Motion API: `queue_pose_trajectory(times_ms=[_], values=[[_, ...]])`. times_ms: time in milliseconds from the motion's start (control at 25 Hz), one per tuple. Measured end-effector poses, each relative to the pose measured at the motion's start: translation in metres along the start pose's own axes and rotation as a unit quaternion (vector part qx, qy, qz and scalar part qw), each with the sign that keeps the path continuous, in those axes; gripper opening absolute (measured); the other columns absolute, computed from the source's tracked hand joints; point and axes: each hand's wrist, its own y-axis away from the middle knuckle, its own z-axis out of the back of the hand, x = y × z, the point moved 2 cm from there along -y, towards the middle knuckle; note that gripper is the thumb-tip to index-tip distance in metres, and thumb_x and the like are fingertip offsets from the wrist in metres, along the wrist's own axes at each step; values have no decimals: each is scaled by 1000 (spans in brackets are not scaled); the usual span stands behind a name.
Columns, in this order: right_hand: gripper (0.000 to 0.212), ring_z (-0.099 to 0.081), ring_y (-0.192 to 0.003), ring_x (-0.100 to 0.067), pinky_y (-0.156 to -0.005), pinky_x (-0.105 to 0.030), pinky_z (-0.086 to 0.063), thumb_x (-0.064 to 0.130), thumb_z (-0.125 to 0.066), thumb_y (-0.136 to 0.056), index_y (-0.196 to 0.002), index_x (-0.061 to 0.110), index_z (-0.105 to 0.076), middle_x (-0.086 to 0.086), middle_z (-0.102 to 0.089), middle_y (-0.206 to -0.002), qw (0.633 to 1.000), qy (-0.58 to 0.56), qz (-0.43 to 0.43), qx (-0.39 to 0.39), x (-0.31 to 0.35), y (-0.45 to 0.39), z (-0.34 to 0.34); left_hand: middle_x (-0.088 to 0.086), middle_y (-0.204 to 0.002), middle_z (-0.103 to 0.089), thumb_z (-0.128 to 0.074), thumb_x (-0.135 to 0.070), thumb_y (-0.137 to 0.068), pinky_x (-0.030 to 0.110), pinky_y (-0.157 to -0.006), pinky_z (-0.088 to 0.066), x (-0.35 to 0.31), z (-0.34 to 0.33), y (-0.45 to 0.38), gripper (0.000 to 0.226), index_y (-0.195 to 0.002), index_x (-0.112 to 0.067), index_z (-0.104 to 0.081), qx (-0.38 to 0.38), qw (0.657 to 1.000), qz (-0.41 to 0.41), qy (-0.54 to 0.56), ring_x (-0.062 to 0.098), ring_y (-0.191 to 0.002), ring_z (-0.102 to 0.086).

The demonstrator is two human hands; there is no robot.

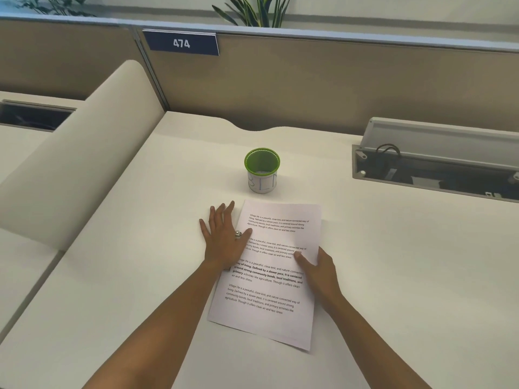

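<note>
From my remote seat I look down on a cream-white table [393,262] with a smooth, matt top. A tan partition [309,85] closes its far side and carries a dark plate [181,43] reading 474, and leafy plants [258,9] show above it. A rounded cream divider [84,153] walls off the left, and an open cable tray [435,167] is sunk into the top at far right.

The sheet of paper [269,304] lies flat near the middle of the table, just on my side of a green-rimmed cup [262,171] with a white label. Its long axis runs away from me and leans a little to the right. The head of the printed text is at the far end, towards the cup, so the lines read the right way up for me.

My left hand [224,237] lies flat with its fingers straight on the table, just beside the sheet's left edge, and the thumb tip touches the paper. My right hand [320,272] is at the right edge. Its thumb lies on top of the page and the fingers go out of sight under it, pinching that edge.
</note>
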Motion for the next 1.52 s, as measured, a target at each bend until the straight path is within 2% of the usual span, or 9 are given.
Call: queue_pose_trajectory(times_ms=[400, 520, 600, 800, 880, 1040, 1120, 1360, 1520], values=[[31, -68, -109, -20, -98, -42, -54, 24, -64, -95, -125, 17, -66, 0, -73, -119, 1000, -9, 15, 10, 18, 3, 8, 3, -155, -41, -46, -55, -94, 53, -123, -2, -23, 8, 12, 69, -150, -16, -35, -60, 984, -30, -163, 26, -153, -18], [27, -71, -106, -21, -95, -43, -55, 25, -64, -95, -122, 19, -68, 2, -75, -114, 999, -19, 25, 16, 26, 6, 27, 7, -148, -47, -50, -51, -98, 49, -119, -21, -26, 14, 10, 59, -142, -12, -45, -81, 996, 8, 17, 28, -146, -31], [27, -72, -104, -21, -95, -44, -56, 25, -64, -95, -121, 18, -68, 1, -75, -113, 999, -34, 28, 25, 30, 8, 47, 10, -144, -49, -51, -44, -100, 42, -112, -30, -27, 27, 8, 49, -136, -11, -50, -104, 976, 70, 176, 26, -140, -36], [30, -75, -100, -25, -90, -44, -60, 25, -67, -94, -123, 15, -68, -4, -78, -111, 992, -72, 41, 98, 43, 22, 109, -1, -135, -49, -54, -32, -101, 29, -101, -34, -72, 50, 27, 33, -130, -16, -49, -144, 939, 43, 308, 19, -131, -41], [29, -75, -100, -26, -85, -41, -61, 26, -67, -94, -122, 16, -68, -5, -77, -112, 989, -86, 51, 110, 49, 30, 129, 1, -133, -54, -49, -39, -103, 31, -93, -43, -108, 44, 42, 33, -129, -18, -49, -51, 897, 79, 433, 20, -119, -56], [27, -76, -98, -25, -74, -31, -62, 26, -66, -95, -120, 17, -69, -5, -78, -110, 987, -113, 71, 84, 56, 43, 161, 17, -132, -67, -30, -63, -100, 42, -87, -58, -163, 24, 71, 67, -127, -16, -68, 248, 713, 118, 645, 34, -117, -67], [26, -77, -96, -24, -76, -34, -62, 27, -67, -95, -119, 19, -70, -3, -78, -109, 989, -108, 86, 61, 59, 47, 175, 18, -132, -67, -39, -61, -98, 47, -89, -58, -180, 21, 80, 60, -127, -18, -70, 303, 680, 130, 655, 36, -120, -65], [14, -78, -81, -20, -67, -32, -63, 27, -67, -94, -105, 20, -73, 1, -80, -96, 982, -98, 153, -44, 65, 52, 190, 15, -114, -76, -79, -25, -83, 42, -79, -61, -206, 20, 80, 42, -120, -9, -70, 223, 800, 51, 554, 32, -100, -75], [10, -76, -75, -16, -58, -25, -60, 26, -69, -92, -97, 21, -75, 5, -80, -88, 967, -111, 206, -96, 72, 55, 196, 6, -105, -79, -78, -26, -83, 37, -76, -62, -230, 30, 82, 18, -100, -26, -78, 165, 827, -27, 536, 24, -95, -76]])
